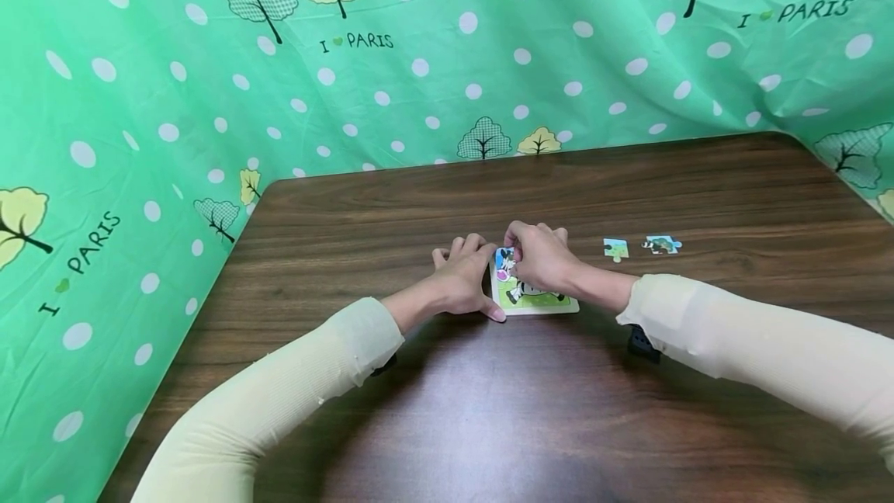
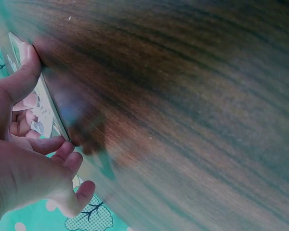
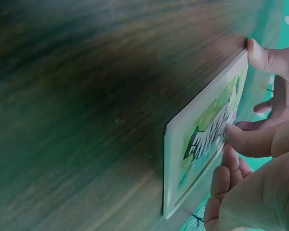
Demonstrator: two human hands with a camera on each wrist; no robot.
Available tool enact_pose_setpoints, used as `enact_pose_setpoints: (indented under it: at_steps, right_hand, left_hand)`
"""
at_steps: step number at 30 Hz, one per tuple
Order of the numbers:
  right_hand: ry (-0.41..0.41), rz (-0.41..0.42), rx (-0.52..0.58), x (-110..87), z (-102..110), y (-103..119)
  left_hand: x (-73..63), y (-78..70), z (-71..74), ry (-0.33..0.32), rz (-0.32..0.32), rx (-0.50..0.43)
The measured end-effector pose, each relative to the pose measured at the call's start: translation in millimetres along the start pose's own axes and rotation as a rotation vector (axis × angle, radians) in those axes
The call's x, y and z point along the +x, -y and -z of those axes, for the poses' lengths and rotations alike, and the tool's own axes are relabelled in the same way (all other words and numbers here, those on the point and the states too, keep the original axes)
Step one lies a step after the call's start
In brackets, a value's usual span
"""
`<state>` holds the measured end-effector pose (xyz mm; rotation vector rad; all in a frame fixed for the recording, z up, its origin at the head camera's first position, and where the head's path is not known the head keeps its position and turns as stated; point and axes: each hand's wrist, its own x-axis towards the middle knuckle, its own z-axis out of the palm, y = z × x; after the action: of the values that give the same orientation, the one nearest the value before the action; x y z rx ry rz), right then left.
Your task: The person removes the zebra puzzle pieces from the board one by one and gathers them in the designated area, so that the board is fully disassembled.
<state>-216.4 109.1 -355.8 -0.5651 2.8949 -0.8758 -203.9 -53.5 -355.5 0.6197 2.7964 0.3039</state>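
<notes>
A small jigsaw puzzle in a pale-edged tray (image 1: pixel 534 310) lies flat on the table, showing a zebra on green grass. At the tray's left side is my left hand (image 1: pixel 461 278), its thumb on the near corner and its index finger by the far corner, holding the tray between them. My right hand (image 1: pixel 548 258) reaches over the puzzle with bent fingers, thumb and fingertips together at the zebra's head, pinching a piece there that they mostly hide. In the right wrist view the zebra's striped body (image 3: pixel 209 137) shows beside the right thumb (image 3: pixel 245 139).
Two loose puzzle pieces lie right of the tray: a blue-and-green one (image 1: pixel 616 249) and, farther right, one with a dark animal shape (image 1: pixel 661 244). The brown wood-grain table (image 1: pixel 335 239) meets a green dotted curtain (image 1: pixel 419 99) behind and at the left.
</notes>
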Motion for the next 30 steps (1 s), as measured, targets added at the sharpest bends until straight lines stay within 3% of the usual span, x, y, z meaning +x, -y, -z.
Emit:
enact_pose_setpoints:
  at_steps: [11,17,24,30]
  right_hand:
    - [-0.094,0.053,0.071,-4.8,-2,-6]
    - [-0.098,0.028,0.133,-7.6,6,-9]
    - [-0.050,-0.052,0.241,-18.5,33,-31]
    - [-0.058,-0.106,0.215,-35.5,69,-72]
  left_hand:
    - [0.0,0.2,0.5,0.007,-0.004,-0.014]
    - [0.5,0.1,1.0,0.012,-0.003,-0.017]
    - [0.8,-0.4,-0.2,-0.006,-0.011,-0.010]
    - [0.7,-0.5,-0.6,-0.013,-0.018,-0.009]
